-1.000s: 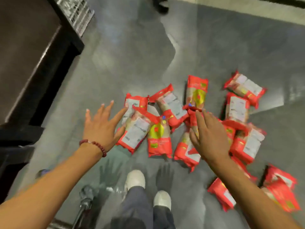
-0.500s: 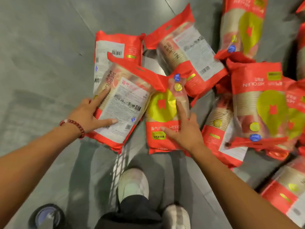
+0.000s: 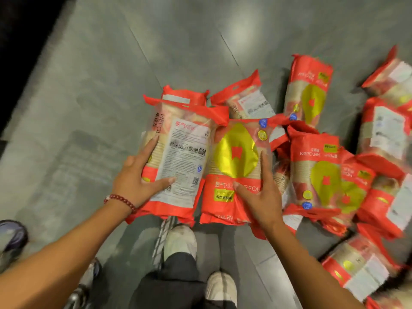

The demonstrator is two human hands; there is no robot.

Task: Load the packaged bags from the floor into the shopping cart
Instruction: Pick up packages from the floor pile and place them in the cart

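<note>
Several red packaged bags lie in a heap on the grey floor. My left hand (image 3: 136, 179), a red bead bracelet on its wrist, grips the left side of a bag with a white printed label (image 3: 185, 157). My right hand (image 3: 260, 197) grips the right side of a bag with a yellow front (image 3: 234, 152). The two bags are pressed side by side between my hands, just above my feet. Whether they are off the floor I cannot tell. Of the shopping cart, only a wheel (image 3: 11, 237) and a metal part (image 3: 75, 295) show at the lower left.
More red bags spread to the right: one upright in view (image 3: 312, 94), one beside my right hand (image 3: 321, 175), others toward the right edge (image 3: 383, 134) and lower right (image 3: 361, 268). My white shoes (image 3: 180, 239) stand below the held bags. A dark edge (image 3: 22, 41) runs along the upper left.
My hands went from reaching over the pile to closing on two bags. The two bags now sit straighter and closer together, and the view has pulled back a little.
</note>
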